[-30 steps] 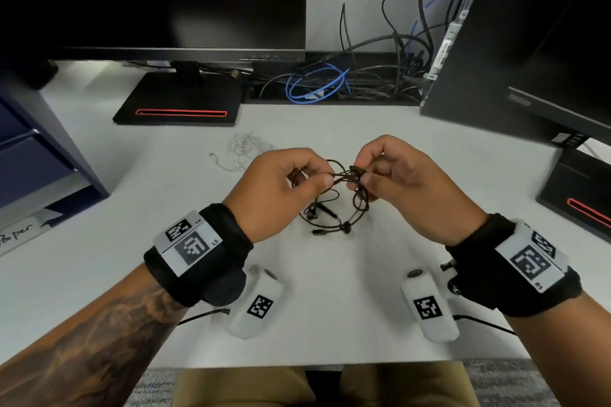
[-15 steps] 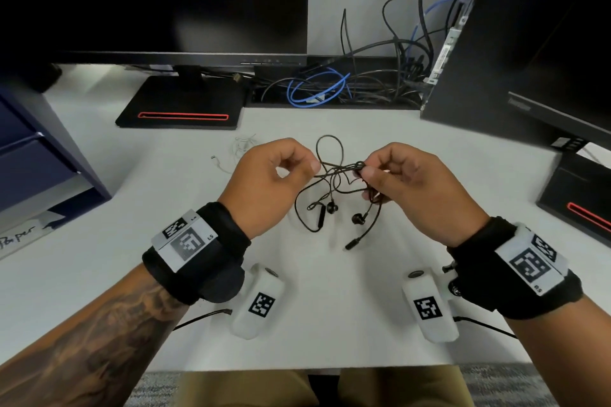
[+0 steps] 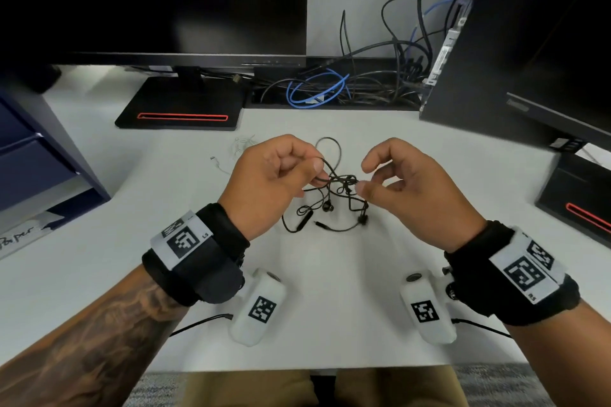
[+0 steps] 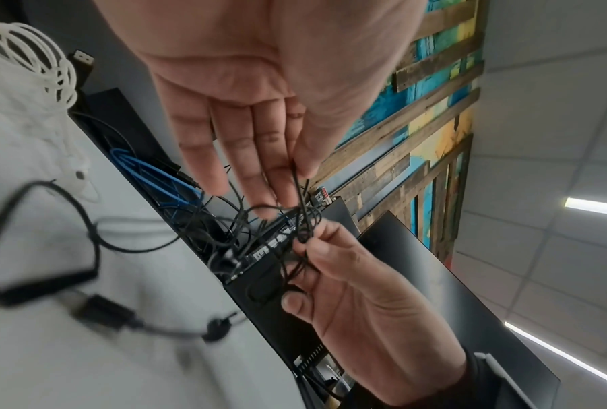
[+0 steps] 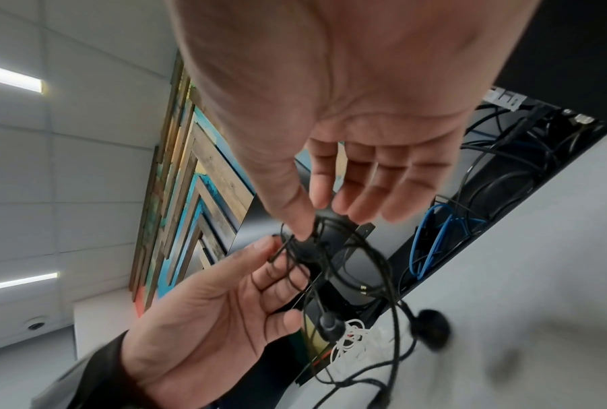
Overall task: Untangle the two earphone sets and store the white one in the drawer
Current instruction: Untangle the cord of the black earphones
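A tangled black earphone set (image 3: 344, 180) hangs between both hands above the white desk (image 3: 330, 324). My left hand (image 3: 318, 172) pinches one strand between thumb and forefinger (image 4: 296, 168). My right hand (image 3: 360, 182) pinches the knot (image 4: 304, 240) from the other side, its thumb (image 5: 296, 224) against the cord. Earbuds (image 3: 328, 206) and the plug (image 3: 320, 225) dangle down to the desk. The white earphone set (image 3: 243, 145) lies apart in a loose coil behind my left hand, also seen as white loops (image 4: 32, 61) (image 5: 350, 340).
A dark blue drawer unit (image 3: 29, 162) stands at the left desk edge, its drawers shut. Monitor stands (image 3: 182, 106) and a cable tray with a blue cable (image 3: 317, 89) line the back. Two white tagged devices (image 3: 259, 307) (image 3: 426, 307) lie near the front edge.
The compact black bundle has been pulled open: a loop now stands up behind it, and the earbuds and plug have dropped to the desk. Both hands have risen and moved slightly apart.
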The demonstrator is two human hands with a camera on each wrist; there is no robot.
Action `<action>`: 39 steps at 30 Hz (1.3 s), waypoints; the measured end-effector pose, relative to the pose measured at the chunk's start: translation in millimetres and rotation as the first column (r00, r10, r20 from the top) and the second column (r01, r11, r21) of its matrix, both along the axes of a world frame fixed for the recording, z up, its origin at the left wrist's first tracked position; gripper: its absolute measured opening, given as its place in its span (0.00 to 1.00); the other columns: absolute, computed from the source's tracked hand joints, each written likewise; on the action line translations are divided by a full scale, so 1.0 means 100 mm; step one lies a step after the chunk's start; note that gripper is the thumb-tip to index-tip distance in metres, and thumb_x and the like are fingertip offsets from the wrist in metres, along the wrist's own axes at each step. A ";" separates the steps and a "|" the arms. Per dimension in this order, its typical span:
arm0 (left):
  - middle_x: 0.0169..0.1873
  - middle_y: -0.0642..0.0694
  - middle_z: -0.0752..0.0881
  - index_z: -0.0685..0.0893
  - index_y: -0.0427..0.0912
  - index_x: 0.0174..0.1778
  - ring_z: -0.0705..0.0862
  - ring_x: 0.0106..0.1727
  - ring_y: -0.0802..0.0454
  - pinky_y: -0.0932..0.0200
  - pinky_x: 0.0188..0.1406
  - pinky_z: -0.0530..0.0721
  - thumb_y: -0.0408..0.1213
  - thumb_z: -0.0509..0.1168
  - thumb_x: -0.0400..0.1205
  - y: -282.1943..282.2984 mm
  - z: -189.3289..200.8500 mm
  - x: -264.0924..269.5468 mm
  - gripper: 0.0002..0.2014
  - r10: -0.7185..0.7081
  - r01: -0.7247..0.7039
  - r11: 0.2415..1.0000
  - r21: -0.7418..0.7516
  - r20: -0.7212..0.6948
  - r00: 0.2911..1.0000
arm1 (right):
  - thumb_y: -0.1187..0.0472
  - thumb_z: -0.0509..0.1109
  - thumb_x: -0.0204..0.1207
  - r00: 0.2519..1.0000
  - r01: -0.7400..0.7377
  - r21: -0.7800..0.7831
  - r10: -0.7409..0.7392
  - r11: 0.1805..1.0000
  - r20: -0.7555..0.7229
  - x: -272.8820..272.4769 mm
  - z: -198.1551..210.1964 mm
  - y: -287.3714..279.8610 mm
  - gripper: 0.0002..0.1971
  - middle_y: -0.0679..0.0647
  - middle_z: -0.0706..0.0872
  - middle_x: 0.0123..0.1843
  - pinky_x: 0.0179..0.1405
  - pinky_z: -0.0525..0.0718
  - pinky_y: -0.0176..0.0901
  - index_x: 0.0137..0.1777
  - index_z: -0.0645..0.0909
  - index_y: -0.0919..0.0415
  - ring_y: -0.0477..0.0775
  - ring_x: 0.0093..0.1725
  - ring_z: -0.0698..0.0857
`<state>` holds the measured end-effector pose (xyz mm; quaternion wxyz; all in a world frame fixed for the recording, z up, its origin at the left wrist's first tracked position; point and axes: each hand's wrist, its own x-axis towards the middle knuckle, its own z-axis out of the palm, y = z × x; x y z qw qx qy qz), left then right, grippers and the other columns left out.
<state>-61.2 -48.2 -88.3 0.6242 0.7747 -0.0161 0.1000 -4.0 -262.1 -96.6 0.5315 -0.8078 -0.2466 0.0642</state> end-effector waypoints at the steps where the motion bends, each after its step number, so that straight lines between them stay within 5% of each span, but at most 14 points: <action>1: 0.38 0.46 0.93 0.86 0.37 0.48 0.92 0.43 0.53 0.56 0.41 0.88 0.30 0.67 0.84 -0.01 -0.01 -0.01 0.03 -0.005 0.005 1.000 -0.002 -0.008 1.000 | 0.66 0.80 0.75 1.000 -0.025 0.025 0.025 0.999 -0.004 -0.01 -0.01 0.02 0.10 0.47 0.84 0.48 0.38 0.82 0.37 0.51 0.83 0.54 0.49 0.42 0.83; 6: 0.36 0.46 0.93 0.85 0.34 0.48 0.92 0.41 0.53 0.61 0.38 0.87 0.28 0.68 0.84 -0.08 -0.02 -0.03 0.02 -0.039 0.039 0.999 -0.008 0.003 0.999 | 0.62 0.78 0.78 0.994 -0.106 0.010 0.106 0.994 -0.018 -0.07 -0.05 0.09 0.02 0.56 0.91 0.43 0.49 0.85 0.63 0.49 0.90 0.55 0.69 0.43 0.86; 11: 0.33 0.48 0.90 0.86 0.44 0.47 0.89 0.39 0.54 0.64 0.43 0.81 0.32 0.69 0.83 -0.01 -0.05 0.01 0.03 -0.014 0.008 0.990 0.144 0.045 0.999 | 0.58 0.75 0.81 0.997 -0.075 -0.002 0.075 0.997 0.010 -0.08 -0.02 0.08 0.05 0.48 0.91 0.46 0.47 0.82 0.42 0.50 0.92 0.53 0.49 0.47 0.88; 19: 0.33 0.45 0.88 0.85 0.45 0.44 0.87 0.39 0.47 0.72 0.40 0.79 0.29 0.69 0.81 0.09 -0.11 0.07 0.06 0.050 -0.066 0.972 0.225 0.074 0.996 | 0.63 0.80 0.76 0.997 -0.072 0.159 0.066 0.985 0.042 -0.05 -0.01 0.06 0.04 0.50 0.90 0.46 0.46 0.86 0.53 0.46 0.86 0.56 0.55 0.45 0.87; 22: 0.33 0.48 0.87 0.85 0.47 0.44 0.87 0.39 0.50 0.72 0.40 0.79 0.29 0.69 0.81 0.13 -0.12 0.08 0.06 0.054 -0.074 0.960 0.269 0.084 0.995 | 0.59 0.76 0.77 0.993 -0.089 0.196 0.101 0.977 -0.053 -0.04 -0.03 0.06 0.04 0.58 0.88 0.45 0.46 0.82 0.51 0.42 0.83 0.55 0.51 0.44 0.84; 27: 0.43 0.52 0.88 0.85 0.48 0.45 0.86 0.41 0.55 0.68 0.40 0.81 0.30 0.67 0.81 0.20 -0.18 0.11 0.08 0.072 -0.081 0.948 0.308 0.039 0.997 | 0.62 0.70 0.74 0.981 0.032 0.377 0.044 0.926 -0.191 -0.03 -0.04 0.09 0.02 0.50 0.91 0.47 0.47 0.85 0.41 0.42 0.80 0.58 0.48 0.50 0.88; 31: 0.37 0.44 0.88 0.85 0.42 0.51 0.89 0.33 0.53 0.65 0.34 0.83 0.23 0.60 0.84 0.17 -0.20 0.11 0.12 0.024 -0.015 0.992 0.123 -0.069 0.997 | 0.72 0.69 0.80 0.958 0.104 0.447 0.032 0.888 -0.286 -0.02 -0.06 0.12 0.08 0.54 0.92 0.43 0.43 0.86 0.44 0.43 0.78 0.61 0.52 0.42 0.90; 34: 0.33 0.44 0.87 0.85 0.38 0.55 0.87 0.31 0.49 0.53 0.35 0.86 0.24 0.58 0.86 0.13 -0.24 0.09 0.11 -0.026 0.010 0.995 -0.102 -0.150 0.988 | 0.77 0.64 0.82 0.909 0.176 0.467 0.038 0.866 -0.414 -0.02 -0.17 0.16 0.12 0.56 0.88 0.40 0.41 0.84 0.50 0.44 0.75 0.59 0.56 0.34 0.88; 39: 0.37 0.45 0.87 0.87 0.41 0.57 0.85 0.34 0.50 0.53 0.35 0.87 0.26 0.56 0.88 0.03 -0.40 0.08 0.15 -0.025 -0.050 0.955 -0.291 -0.249 0.968 | 0.76 0.64 0.83 0.843 0.164 0.402 0.084 0.901 -0.532 -0.08 -0.41 0.22 0.12 0.55 0.86 0.41 0.38 0.86 0.44 0.46 0.79 0.59 0.56 0.36 0.88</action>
